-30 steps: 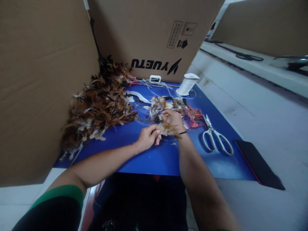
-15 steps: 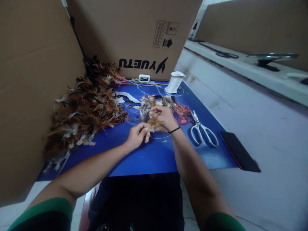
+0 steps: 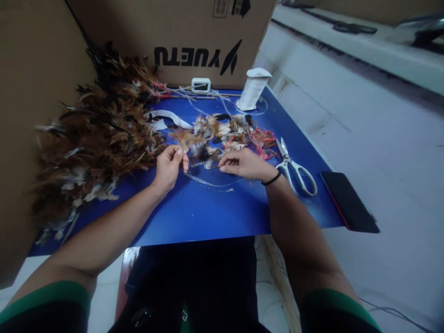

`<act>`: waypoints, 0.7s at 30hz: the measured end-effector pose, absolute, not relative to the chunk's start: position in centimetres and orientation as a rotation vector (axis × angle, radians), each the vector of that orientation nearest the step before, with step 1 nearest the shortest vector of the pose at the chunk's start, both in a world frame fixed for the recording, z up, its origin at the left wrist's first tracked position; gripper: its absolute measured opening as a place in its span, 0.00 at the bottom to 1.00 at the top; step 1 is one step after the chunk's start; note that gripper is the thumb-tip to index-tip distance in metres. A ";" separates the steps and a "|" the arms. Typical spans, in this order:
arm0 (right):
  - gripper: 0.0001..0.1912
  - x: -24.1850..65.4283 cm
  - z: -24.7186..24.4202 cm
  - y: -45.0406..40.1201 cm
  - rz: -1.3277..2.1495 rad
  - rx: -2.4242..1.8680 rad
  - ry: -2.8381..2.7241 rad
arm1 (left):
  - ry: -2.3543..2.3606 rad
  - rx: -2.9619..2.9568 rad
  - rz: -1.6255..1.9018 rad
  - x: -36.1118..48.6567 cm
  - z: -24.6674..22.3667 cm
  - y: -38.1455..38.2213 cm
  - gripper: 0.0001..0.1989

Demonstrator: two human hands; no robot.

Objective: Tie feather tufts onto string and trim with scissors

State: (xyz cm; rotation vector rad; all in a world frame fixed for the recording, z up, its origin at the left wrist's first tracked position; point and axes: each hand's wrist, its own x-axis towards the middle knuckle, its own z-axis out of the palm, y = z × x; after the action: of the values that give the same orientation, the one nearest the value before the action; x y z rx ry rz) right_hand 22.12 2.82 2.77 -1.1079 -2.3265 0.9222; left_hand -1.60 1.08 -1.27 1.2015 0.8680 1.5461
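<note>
Between thumb and fingertips, my left hand pinches a light-brown feather tuft by its lower end. My right hand is to the right, its fingers closed low over the blue table; what they grip, if anything, is too small to make out. Small piles of brown, white and black feathers lie just beyond both hands. Pink-red tied feather ends are beside the right hand. A thin clear strip curves across the tabletop between the hands.
A big heap of brown feathers fills the left side against cardboard. Scissors lie partly spread at right, near a black phone. Behind stand a white ribbon spool, a small white display device and thin sticks.
My hands have drawn apart: the left went left with the feather tuft, the right moved off the pile to the right. The view has tilted downward a little.
</note>
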 end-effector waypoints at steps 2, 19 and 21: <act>0.09 22.4 3.2 2.6 0.983 -1.118 -2.355 | 0.880 1.196 1.552 -1.6 -1.2 1.2 0.15; 0.06 16.8 2.7 -1.2 0.961 -0.810 -2.441 | 0.995 1.133 1.529 -1.9 -0.6 1.4 0.15; 0.04 17.3 3.0 -1.0 1.115 -0.866 -2.294 | 0.994 1.133 1.527 -1.9 -0.6 1.4 0.15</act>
State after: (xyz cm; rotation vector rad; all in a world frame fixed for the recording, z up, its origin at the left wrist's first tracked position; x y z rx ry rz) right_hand 17.26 -0.98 2.97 -0.8664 -2.2943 1.1155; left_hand -1.94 1.40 -0.58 1.1331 0.9944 1.5274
